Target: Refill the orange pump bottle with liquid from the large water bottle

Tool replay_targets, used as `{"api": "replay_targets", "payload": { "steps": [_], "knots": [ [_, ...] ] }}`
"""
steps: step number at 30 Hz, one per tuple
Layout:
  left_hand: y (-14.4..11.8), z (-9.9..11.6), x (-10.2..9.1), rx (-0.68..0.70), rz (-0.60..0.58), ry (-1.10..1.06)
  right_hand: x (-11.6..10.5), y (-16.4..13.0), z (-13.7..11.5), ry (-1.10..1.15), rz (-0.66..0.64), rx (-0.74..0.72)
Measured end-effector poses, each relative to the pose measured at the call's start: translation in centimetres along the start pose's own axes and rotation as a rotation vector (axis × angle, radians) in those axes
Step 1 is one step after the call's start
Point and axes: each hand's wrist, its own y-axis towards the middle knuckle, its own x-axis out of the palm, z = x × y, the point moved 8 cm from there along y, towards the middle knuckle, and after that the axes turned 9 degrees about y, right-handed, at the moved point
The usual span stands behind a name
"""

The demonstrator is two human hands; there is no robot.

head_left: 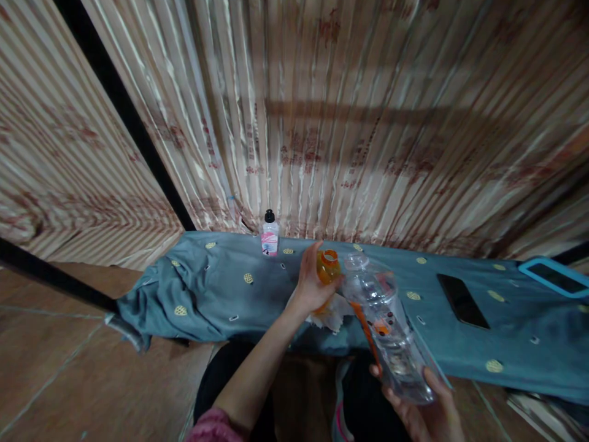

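Observation:
My left hand (313,279) is closed around a small orange bottle (327,263), whose round mouth faces up. In my right hand (423,399) is a large clear plastic bottle (396,331), gripped near its base. That bottle leans to the upper left, its neck (357,263) close beside the orange bottle; I cannot tell whether the two touch. An orange strip (367,334) runs along the clear bottle's left side; what it belongs to is unclear. Crumpled white tissue (331,320) lies below the orange bottle, partly hidden by my left hand.
A blue-green cloth (276,285) with yellow prints covers the long bench. At its back stands a black-capped bottle (270,236) with a pink label. Rightward lie a dark phone (462,301) and a blue-framed device (554,276). A striped curtain (322,123) hangs behind.

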Motion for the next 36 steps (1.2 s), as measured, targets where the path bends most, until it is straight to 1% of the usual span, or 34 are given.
{"api": "replay_targets", "payload": {
  "steps": [5,9,13,16,20,27,30,36],
  "knots": [
    [-0.4,0.2,0.0,0.028,-0.031,-0.016,0.6,-0.2,-0.4,-0.046,0.019,-0.028],
    [-0.6,0.1,0.1,0.044,-0.047,-0.01,1.4,-0.9,-0.9,-0.091,0.048,-0.073],
    [-0.8,0.1,0.2,0.059,-0.033,-0.03,2.3,-1.7,-1.7,-0.135,0.054,-0.132],
    [-0.8,0.2,0.1,0.063,0.005,-0.045,2.0,-1.8,-2.1,-0.168,0.083,-0.133],
    [-0.7,0.2,0.3,0.046,0.007,-0.041,1.3,-1.9,-2.7,-0.189,0.117,-0.14],
    [-0.5,0.2,0.5,0.042,0.013,-0.038,1.9,-3.6,-2.8,-0.202,0.166,-0.182],
    [-0.4,0.3,0.4,0.029,0.017,-0.048,2.0,-4.4,-2.4,-0.179,0.197,-0.169],
    [-0.2,0.5,0.2,0.022,0.016,-0.07,2.5,-5.6,-1.7,-0.139,0.203,-0.168]
  ]
}}
